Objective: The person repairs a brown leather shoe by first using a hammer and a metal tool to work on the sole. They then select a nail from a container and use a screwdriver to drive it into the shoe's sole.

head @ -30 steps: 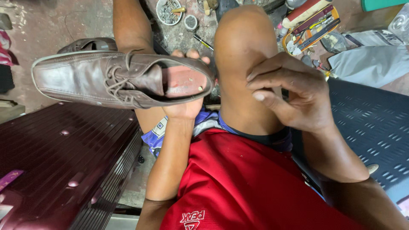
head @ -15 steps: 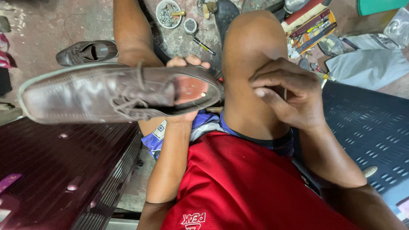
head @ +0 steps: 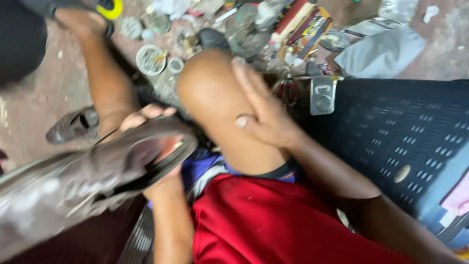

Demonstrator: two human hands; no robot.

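On the stained concrete floor [head: 39, 98], a person sits with 1 bare knee [head: 215, 93] raised and red shorts [head: 273, 225] filling the lower middle of the view. The biggest thing at the right is a dark perforated plastic crate [head: 405, 132], which reaches the right edge; a dark maroon surface [head: 88, 239] shows at the bottom left, partly hidden. In front of it lies the brown leather lace-up shoe [head: 83, 181], blurred, its toe running off toward the lower left corner and its heel opening facing up. The left hand [head: 146, 120] holds this shoe from beneath at the heel end, with fingertips showing above its rim. The right hand [head: 261, 110] lies flat against the side of the knee, fingers stretched out and holding nothing. A grey cloth bundle [head: 381, 51] rests on the floor near the top right. A second dark shoe [head: 73, 124] sits on the floor at the left, just beyond the held one. Along the top edge the floor is littered with small round tins [head: 150, 59] and a pile of flat red and yellow items [head: 303, 24], too blurred to name more closely.
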